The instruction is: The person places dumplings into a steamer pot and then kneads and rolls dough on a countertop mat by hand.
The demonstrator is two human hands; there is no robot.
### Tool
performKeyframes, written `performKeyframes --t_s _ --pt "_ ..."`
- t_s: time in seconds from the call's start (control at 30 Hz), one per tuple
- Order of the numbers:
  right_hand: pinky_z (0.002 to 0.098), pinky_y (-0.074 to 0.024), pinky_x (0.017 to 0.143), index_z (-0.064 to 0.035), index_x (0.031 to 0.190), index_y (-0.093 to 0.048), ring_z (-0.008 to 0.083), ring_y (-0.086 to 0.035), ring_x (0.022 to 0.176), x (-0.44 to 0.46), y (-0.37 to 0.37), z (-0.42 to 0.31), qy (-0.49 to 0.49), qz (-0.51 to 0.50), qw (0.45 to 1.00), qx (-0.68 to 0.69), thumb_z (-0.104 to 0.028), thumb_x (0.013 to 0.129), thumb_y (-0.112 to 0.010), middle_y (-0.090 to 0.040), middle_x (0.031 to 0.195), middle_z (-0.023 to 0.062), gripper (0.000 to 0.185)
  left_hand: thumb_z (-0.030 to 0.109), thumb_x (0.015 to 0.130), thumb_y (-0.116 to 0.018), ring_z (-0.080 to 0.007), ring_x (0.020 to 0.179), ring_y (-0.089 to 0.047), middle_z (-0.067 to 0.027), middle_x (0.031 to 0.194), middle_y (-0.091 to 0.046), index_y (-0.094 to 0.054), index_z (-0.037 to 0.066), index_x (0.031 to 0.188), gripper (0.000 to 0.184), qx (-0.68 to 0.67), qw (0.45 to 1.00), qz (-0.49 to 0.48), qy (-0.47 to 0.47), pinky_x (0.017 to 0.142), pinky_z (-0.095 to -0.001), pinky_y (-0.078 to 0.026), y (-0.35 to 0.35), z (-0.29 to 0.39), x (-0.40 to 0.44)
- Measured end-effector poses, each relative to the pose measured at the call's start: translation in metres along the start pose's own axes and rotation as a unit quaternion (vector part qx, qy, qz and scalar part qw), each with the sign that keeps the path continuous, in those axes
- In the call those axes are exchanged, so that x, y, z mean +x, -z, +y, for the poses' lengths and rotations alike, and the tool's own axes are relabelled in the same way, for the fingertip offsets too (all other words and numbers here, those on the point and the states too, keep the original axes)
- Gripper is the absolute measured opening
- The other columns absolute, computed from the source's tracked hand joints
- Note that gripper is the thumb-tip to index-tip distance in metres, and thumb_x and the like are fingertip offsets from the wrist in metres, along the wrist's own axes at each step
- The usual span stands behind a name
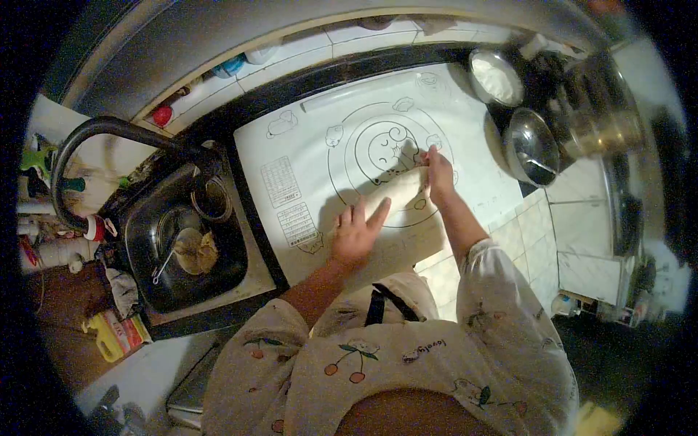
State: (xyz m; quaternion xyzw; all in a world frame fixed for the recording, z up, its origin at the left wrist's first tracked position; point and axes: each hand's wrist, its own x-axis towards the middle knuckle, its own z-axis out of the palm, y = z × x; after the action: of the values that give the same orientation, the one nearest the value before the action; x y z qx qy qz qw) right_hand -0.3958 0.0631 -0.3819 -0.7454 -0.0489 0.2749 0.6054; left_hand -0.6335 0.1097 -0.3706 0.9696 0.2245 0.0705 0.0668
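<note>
A thick pale roll of dough (pixel 398 194) lies slantwise on a white printed mat (pixel 476 127). My left hand (pixel 355 234) rests at its near left end, fingers and thumb spread and touching the dough. At the far right end, my right hand (pixel 438 174) is closed around the tip of the roll, the fingers partly hidden from this angle. Beneath the dough, the mat shows printed circles, a cartoon face and small tables.
Left of the mat is a black sink (pixel 149 280) with dishes in it, under a black faucet (pixel 116 125). At the back right stand a metal bowl of white powder (pixel 496 77) and a metal bowl (pixel 529 138) holding a utensil. A yellow bottle (pixel 109 340) is at lower left.
</note>
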Motion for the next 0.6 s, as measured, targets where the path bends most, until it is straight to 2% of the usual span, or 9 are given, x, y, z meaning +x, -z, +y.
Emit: performKeyframes --t_s 0.03,0.17,0.2,0.27,0.33,0.4,0.43,0.53,0.6 --pt "0.0320 -0.0432 0.058 -0.0016 0.081 -0.066 0.0161 -0.052 0.064 0.005 -0.004 -0.012 -0.059 -0.041 0.992 0.107 -0.047 0.092 -0.052 -0.060 0.071 0.0068 0.049 0.018 0.077 -0.068 -0.0326 0.104 -0.049 -0.0171 0.124 -0.047 -0.033 0.028 0.144 0.076 0.028 0.999 0.039 -0.021 0.096 -0.0516 -0.037 0.000 0.003 0.001" --pt "0.0270 -0.0360 0.054 -0.0029 0.076 -0.065 0.0121 -0.046 0.058 -0.041 -0.031 -0.076 0.009 -0.165 0.983 -0.077 -0.043 0.091 -0.055 -0.054 0.062 0.0013 0.043 0.021 0.075 -0.070 -0.0326 0.096 -0.053 -0.0176 0.114 -0.050 -0.035 0.030 0.143 0.076 -0.011 0.999 0.044 -0.001 0.082 -0.0456 -0.047 0.018 -0.003 0.015" --pt "0.0279 -0.0374 0.054 -0.0028 0.073 -0.066 0.0119 -0.047 0.058 -0.054 -0.039 -0.076 0.060 -0.169 0.976 -0.127 -0.042 0.090 -0.057 -0.058 0.064 0.0020 0.044 0.020 0.076 -0.069 -0.0325 0.094 -0.054 -0.0172 0.113 -0.050 -0.034 0.030 0.143 0.075 -0.033 0.999 0.004 0.018 0.081 -0.0447 -0.048 0.016 -0.007 0.019" --pt "0.0308 -0.0420 0.057 -0.0035 0.076 -0.067 0.0143 -0.052 0.060 -0.050 -0.050 -0.043 0.061 -0.124 0.990 0.005 -0.037 0.091 -0.057 -0.061 0.065 0.0049 0.038 0.019 0.078 -0.067 -0.0323 0.091 -0.057 -0.0164 0.110 -0.050 -0.034 0.030 0.143 0.073 -0.078 0.992 -0.074 0.060 0.079 -0.0430 -0.050 0.007 -0.012 0.027" --pt "0.0255 -0.0388 0.055 -0.0017 0.079 -0.065 0.0098 -0.047 0.059 -0.077 -0.057 -0.044 0.160 -0.051 0.981 -0.096 -0.031 0.095 -0.053 -0.053 0.065 0.0007 0.035 0.014 0.084 -0.059 -0.0340 0.093 -0.059 -0.0167 0.104 -0.052 -0.036 0.027 0.141 0.063 -0.116 0.979 -0.124 0.112 0.080 -0.0443 -0.050 0.009 -0.012 0.031" --pt "0.0278 -0.0431 0.060 -0.0016 0.080 -0.063 0.0114 -0.050 0.064 -0.112 -0.063 -0.037 0.273 -0.045 0.951 -0.138 -0.028 0.095 -0.051 -0.055 0.067 0.0027 0.033 0.012 0.086 -0.055 -0.0352 0.095 -0.059 -0.0176 0.099 -0.053 -0.035 0.020 0.141 0.060 -0.221 0.932 -0.178 0.225 0.080 -0.0458 -0.050 -0.002 -0.006 0.030" --pt "0.0327 -0.0465 0.060 -0.0030 0.084 -0.062 0.0188 -0.057 0.063 -0.114 -0.067 -0.011 0.304 -0.040 0.937 -0.165 -0.024 0.095 -0.049 -0.059 0.068 0.0084 0.028 0.011 0.087 -0.053 -0.0361 0.096 -0.059 -0.0185 0.097 -0.055 -0.032 0.015 0.142 0.059 -0.291 0.894 -0.166 0.298 0.079 -0.0466 -0.050 -0.013 -0.006 0.029" --pt "0.0442 -0.0469 0.057 -0.0073 0.085 -0.061 0.0374 -0.059 0.064 -0.095 -0.063 0.009 0.438 -0.037 0.863 -0.250 -0.022 0.093 -0.047 -0.061 0.074 0.0170 0.022 0.016 0.086 -0.057 -0.0391 0.093 -0.058 -0.0231 0.100 -0.055 -0.023 0.004 0.143 0.067 -0.174 0.959 -0.159 0.158 0.079 -0.0472 -0.049 -0.015 -0.006 0.026" --pt "0.0466 -0.0441 0.054 -0.0074 0.079 -0.058 0.0365 -0.055 0.058 -0.055 -0.073 0.009 0.430 0.011 0.844 -0.321 -0.023 0.092 -0.049 -0.055 0.066 0.0145 0.022 0.018 0.085 -0.059 -0.0407 0.090 -0.057 -0.0257 0.103 -0.055 -0.020 -0.002 0.143 0.072 -0.210 0.957 -0.153 0.129 0.078 -0.0482 -0.049 -0.003 -0.007 0.029"
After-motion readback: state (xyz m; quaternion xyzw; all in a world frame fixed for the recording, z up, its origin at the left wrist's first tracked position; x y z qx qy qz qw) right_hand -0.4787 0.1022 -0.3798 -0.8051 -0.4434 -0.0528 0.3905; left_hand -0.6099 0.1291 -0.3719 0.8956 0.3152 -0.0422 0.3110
